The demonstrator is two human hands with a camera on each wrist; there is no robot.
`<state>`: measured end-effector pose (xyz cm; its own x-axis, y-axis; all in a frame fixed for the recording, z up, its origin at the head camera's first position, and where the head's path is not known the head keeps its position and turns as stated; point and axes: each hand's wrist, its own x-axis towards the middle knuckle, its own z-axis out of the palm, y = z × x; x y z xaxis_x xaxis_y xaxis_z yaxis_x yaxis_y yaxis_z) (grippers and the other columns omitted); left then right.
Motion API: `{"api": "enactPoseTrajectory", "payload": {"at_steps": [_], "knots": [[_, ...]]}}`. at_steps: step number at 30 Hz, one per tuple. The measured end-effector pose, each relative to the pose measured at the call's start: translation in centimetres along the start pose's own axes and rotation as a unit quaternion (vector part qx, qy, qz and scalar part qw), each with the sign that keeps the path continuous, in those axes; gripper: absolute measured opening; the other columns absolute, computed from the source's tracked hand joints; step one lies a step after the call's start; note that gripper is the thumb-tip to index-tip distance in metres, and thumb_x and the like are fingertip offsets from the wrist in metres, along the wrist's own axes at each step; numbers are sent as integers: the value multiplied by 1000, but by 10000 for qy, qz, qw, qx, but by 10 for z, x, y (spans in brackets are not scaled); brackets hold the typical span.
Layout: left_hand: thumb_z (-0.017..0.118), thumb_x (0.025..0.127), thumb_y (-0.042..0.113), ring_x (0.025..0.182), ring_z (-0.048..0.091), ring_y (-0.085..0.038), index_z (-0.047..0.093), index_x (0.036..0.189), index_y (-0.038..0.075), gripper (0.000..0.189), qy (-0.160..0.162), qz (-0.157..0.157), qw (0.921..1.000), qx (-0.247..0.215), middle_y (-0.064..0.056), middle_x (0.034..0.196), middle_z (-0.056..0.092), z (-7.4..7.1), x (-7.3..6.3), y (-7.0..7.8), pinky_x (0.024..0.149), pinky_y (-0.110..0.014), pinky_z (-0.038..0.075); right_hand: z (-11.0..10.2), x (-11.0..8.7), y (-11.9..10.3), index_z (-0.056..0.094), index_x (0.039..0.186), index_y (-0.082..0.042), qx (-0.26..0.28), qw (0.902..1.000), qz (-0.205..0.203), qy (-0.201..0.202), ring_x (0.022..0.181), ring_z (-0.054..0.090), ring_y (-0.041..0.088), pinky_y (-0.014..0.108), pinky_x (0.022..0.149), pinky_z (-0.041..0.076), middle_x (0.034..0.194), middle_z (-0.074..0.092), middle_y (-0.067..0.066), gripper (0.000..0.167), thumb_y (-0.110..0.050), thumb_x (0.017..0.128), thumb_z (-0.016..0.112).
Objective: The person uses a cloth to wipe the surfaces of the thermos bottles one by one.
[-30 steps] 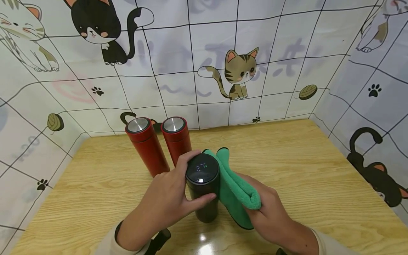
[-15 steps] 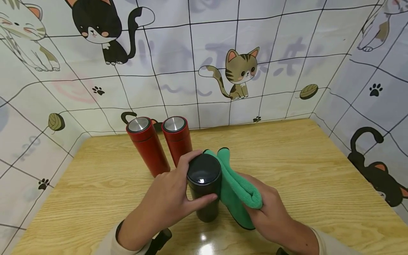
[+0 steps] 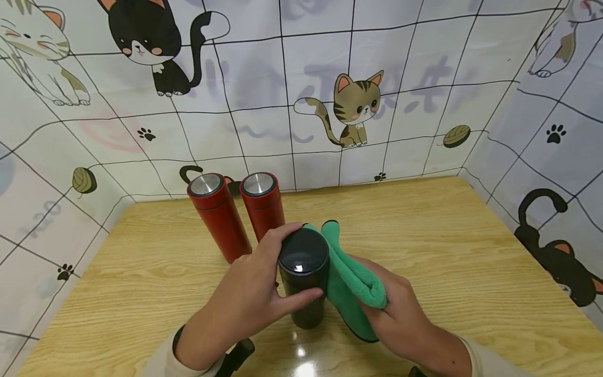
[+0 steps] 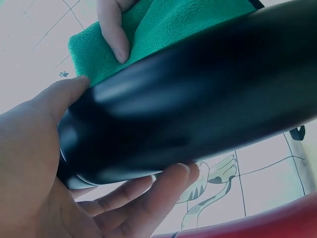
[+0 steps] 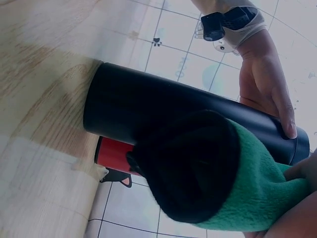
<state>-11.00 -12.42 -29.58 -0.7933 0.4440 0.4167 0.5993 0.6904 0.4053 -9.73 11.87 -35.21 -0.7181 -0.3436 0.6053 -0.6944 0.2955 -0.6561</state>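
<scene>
A black thermos bottle (image 3: 307,310) with a dark glossy lid (image 3: 303,250) stands upright on the table. My left hand (image 3: 249,285) grips it near the top, thumb on the near side and fingers around the far left. In my right hand (image 3: 398,309) is a folded green cloth (image 3: 350,280) with black edging, held at the bottle's right side. The left wrist view has the cloth (image 4: 163,25) behind the bottle (image 4: 198,99), a right-hand finger on it. From the right wrist, the bottle's base (image 5: 96,101) meets the wood, and the cloth (image 5: 257,191) overlaps its side.
Two red thermos bottles with silver lids, one at left (image 3: 219,222) and another (image 3: 261,207) beside it, stand behind my left hand. The wooden table (image 3: 447,251) ends at a back wall (image 3: 264,68) and side walls covered in cat-print sheeting.
Lit digits on the black bottle's lid have gone dark. The bottle and left hand have shifted very slightly right; the right hand with the cloth stays almost in place.
</scene>
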Motion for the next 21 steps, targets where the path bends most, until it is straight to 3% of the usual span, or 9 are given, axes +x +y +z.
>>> {"api": "enactPoseTrajectory", "payload": {"at_steps": [4, 6, 10, 13, 17, 21], "knots": [[84, 76, 50, 54, 44, 3, 31, 150, 16, 97, 90, 86, 9999, -21, 9, 107, 63, 1, 0, 0, 53, -14, 43, 0, -1, -1, 56, 141, -10, -83, 9996, 227, -137, 127, 58, 6, 17, 102, 48, 133, 65, 6, 53, 8, 91, 62], [85, 75, 49, 58, 48, 2, 31, 150, 17, 98, 71, 65, 9999, -34, 8, 112, 63, 1, 0, 1, 56, -15, 46, 0, -1, -1, 57, 138, -8, -105, 9998, 150, -41, 125, 60, 7, 17, 101, 49, 130, 67, 7, 53, 11, 90, 63], [85, 75, 48, 78, 62, -3, 30, 151, 17, 99, 53, 98, 9999, -42, 7, 125, 59, 2, -1, 2, 69, -23, 56, 1, -2, 0, 60, 135, -5, -27, 9998, 13, 204, 124, 61, 7, 18, 102, 49, 128, 68, 9, 55, 16, 85, 65], [85, 75, 48, 91, 65, -5, 28, 152, 17, 100, 77, 131, 9999, -33, 6, 128, 59, 2, 0, 2, 76, -28, 58, 0, -2, 0, 59, 135, -4, -35, 9997, 5, 230, 124, 60, 6, 17, 102, 49, 128, 67, 9, 56, 17, 84, 65], [86, 76, 47, 86, 63, -5, 28, 152, 16, 100, 82, 97, 9999, -90, 6, 125, 62, 2, 0, 2, 74, -25, 58, 1, 0, 1, 60, 135, -5, -21, 9997, -95, 220, 124, 60, 6, 17, 102, 49, 129, 67, 8, 55, 16, 85, 65], [85, 76, 46, 74, 59, -3, 29, 152, 18, 99, 78, 112, 9998, -123, 6, 123, 64, 1, -1, 1, 66, -19, 53, 2, 1, 2, 59, 134, 0, 103, 9976, -549, 412, 124, 61, 9, 19, 103, 49, 128, 66, 10, 50, 15, 86, 64]]}}
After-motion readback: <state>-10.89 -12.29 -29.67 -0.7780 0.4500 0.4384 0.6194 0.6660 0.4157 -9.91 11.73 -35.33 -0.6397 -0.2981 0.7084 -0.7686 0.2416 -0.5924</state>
